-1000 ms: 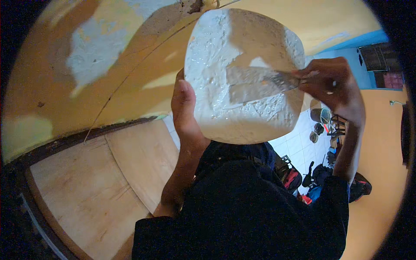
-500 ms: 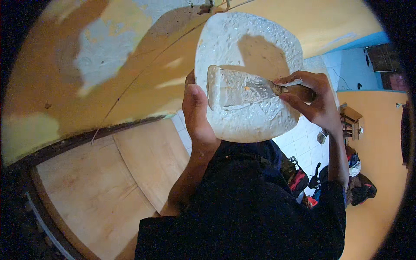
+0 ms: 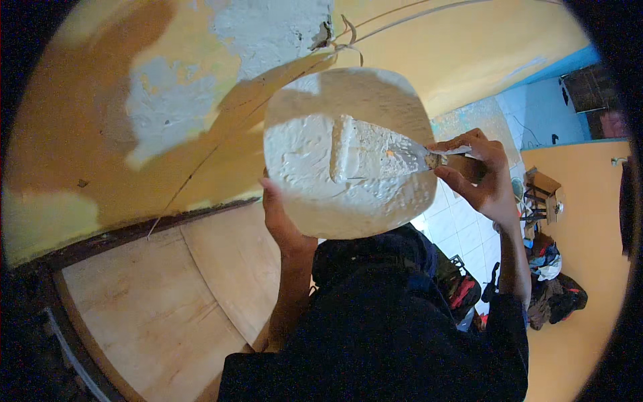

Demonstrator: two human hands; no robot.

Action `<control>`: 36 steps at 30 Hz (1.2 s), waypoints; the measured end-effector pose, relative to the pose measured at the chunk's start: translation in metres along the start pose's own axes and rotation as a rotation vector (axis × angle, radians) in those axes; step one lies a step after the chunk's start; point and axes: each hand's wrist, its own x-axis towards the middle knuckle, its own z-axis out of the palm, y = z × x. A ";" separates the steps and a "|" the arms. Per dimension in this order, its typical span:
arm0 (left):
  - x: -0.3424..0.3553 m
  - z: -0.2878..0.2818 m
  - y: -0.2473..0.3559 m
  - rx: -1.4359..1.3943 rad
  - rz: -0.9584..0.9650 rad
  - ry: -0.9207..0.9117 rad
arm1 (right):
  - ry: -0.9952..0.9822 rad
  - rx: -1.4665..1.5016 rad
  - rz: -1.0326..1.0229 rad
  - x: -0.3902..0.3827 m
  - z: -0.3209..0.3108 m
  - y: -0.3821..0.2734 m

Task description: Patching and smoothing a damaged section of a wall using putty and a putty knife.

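My left hand grips a white rounded-square plate by its left edge; the thumb shows at the rim and the other fingers are hidden underneath. Wet white paste coats the plate, thickest on its left half. In my right hand is a putty knife, its handle pinched between thumb and fingers. The wide blade lies over the middle of the plate, smeared with paste, and a ridge of paste runs along its front edge. Some white paste also sticks to my right fingers.
A yellow wall with pale patched areas rises ahead, and thin cables run along it. Wooden boards lie at lower left. To the right are white floor tiles, a wooden stool and piled clothes.
The plate has moved left and down in view, tilting a little. Across it the blade has shifted to the right, away from the left rim, and more paste shows left of the blade.
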 end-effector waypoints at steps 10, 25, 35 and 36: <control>-0.005 -0.034 -0.002 -0.079 0.090 0.175 | -0.017 0.137 0.030 0.008 -0.002 0.017; 0.005 -0.095 -0.033 -0.135 0.094 0.206 | 0.185 0.100 -0.010 0.048 0.025 0.107; -0.015 -0.141 -0.020 -0.254 -0.003 0.250 | 0.157 0.114 0.062 0.041 0.043 0.136; -0.015 -0.149 -0.021 -0.244 0.003 0.301 | 0.147 0.117 0.058 0.042 0.044 0.135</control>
